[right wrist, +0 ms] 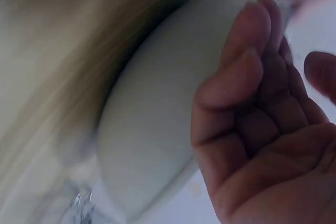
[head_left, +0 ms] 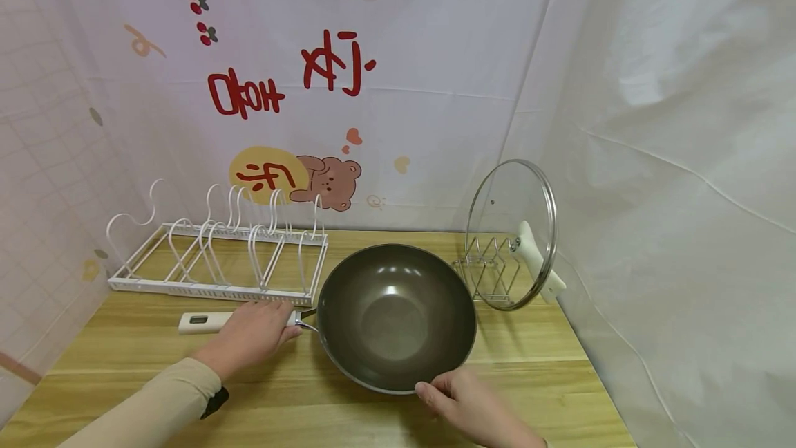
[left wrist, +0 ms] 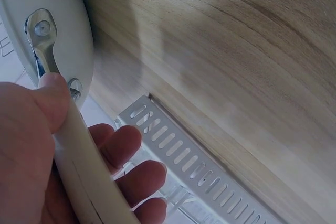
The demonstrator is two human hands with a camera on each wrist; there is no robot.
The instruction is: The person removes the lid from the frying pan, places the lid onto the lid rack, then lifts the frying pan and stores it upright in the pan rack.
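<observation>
A wok with a dark inside and a pale outside sits upright on the wooden table. Its cream handle points left, and my left hand grips it near the metal bracket. In the left wrist view, the thumb lies along the handle with the fingers curled beneath. My right hand is at the wok's near right rim, slightly blurred. From the right wrist, its loosely bent fingers are beside the pale wok wall, thumb apart and nothing between them. Whether they touch the rim, I cannot tell.
Behind the handle stands a white metal rack with several upright loops. At the back right, a glass lid with a cream handle leans upright in a small wire stand. Printed cloth hangs behind the table.
</observation>
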